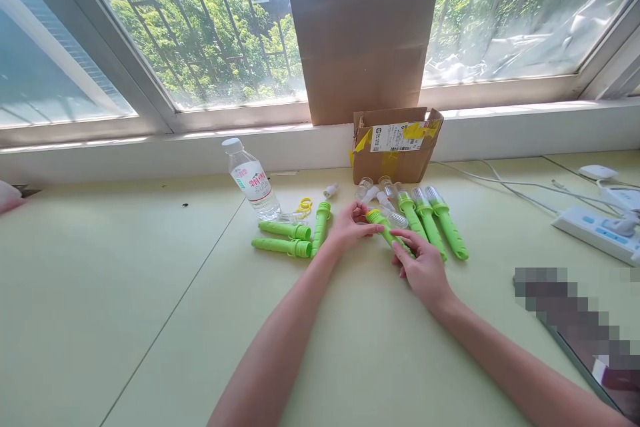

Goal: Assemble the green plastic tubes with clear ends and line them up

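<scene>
So we've got one green handle (388, 238) between our two hands, and it sits on a slant: the long axis runs from under our right fingers, near and to the right, up to our left fingers, farther off and to the left. The end with the yellow ring (373, 214) points away from us, at the left fingertips. Our right hand (424, 271) has thumb and fingers closed on the body in a pinch. Our left hand (350, 229) is half curled round the ring end, only slightly open, but we can't tell if it's gripping or just touching. Right beside those left fingers a loose handle (321, 227) points nearly straight away; further left, a pair (283, 247) lies sideways, threaded ends toward them. Right of the right fingers, three capped handles (451, 230) slant much the same way, clear ends away. Beyond both sets of fingertips there's the box (393, 159).
</scene>
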Available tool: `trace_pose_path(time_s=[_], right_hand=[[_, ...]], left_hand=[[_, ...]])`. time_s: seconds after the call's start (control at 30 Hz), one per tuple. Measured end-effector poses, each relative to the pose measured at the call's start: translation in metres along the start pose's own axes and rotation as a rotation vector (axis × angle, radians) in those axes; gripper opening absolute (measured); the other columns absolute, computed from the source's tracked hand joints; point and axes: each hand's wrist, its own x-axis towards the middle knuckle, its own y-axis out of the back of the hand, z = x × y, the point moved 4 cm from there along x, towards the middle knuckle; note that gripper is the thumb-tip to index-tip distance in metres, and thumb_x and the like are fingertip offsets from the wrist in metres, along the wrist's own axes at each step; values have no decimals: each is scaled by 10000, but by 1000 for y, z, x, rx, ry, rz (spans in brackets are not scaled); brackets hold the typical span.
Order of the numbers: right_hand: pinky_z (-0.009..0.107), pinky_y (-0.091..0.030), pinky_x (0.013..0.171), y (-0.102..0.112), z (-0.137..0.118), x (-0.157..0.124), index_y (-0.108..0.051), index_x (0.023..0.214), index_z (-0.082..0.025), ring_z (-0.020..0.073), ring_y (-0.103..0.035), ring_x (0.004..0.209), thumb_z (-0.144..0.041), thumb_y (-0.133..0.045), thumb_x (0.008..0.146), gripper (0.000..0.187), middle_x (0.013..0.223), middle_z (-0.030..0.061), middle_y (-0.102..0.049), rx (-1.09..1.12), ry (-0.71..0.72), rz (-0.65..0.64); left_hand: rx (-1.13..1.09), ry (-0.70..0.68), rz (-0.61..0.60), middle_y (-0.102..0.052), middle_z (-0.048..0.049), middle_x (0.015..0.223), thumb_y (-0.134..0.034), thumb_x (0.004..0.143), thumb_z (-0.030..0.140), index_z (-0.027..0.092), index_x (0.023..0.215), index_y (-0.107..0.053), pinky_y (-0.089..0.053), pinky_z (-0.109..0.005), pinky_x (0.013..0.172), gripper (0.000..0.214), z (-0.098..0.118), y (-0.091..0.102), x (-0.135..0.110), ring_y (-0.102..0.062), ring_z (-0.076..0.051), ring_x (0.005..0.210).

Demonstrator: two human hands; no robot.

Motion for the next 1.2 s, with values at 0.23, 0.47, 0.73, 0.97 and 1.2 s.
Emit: trace_pose_path(time_s=[0.23,0.47,0.73,0.97,1.2], right_hand=[[241,-424,402,1,0,-1,-631,1076,-197,144,-544,550,-538,-602,777,454,836,61,-637,-13,-9,8],[319,-489,644,4,-5,1,-618,1138,-254,244,-621,879,-440,-648,744,437,958,70,-675,-286,92,44],[305,-467,602,4,1,1,-619,1146,-233,239,-619,855,-428,-589,783,413,952,75,-672,-322,90,55],[291,-448,524,5,-2,0,-652,1126,-219,214,-624,686,-491,-604,755,463,855,73,-687,-250,111,63],[298,-469,556,1,-6,-3,-661,1106,-208,226,-629,744,-501,-622,737,473,901,81,-699,-226,136,41]], left_hand=[[24,-4,31,-572,23,704,-849,497,311,192,755,-432,-483,-276,561,505,-3,0,2,-556,-124,630],[41,-9,34,-596,14,707,-854,480,354,187,740,-445,-483,-290,569,512,-4,2,1,-554,-121,607],[98,-3,22,-592,24,680,-846,493,359,191,742,-450,-469,-283,549,497,-3,2,3,-553,-112,560],[143,-10,15,-567,30,652,-855,473,376,193,711,-449,-449,-268,510,505,-4,4,3,-547,-114,543],[156,-75,86,-510,33,604,-767,600,488,179,651,-443,-397,-235,470,450,-3,7,3,-498,-94,527]])
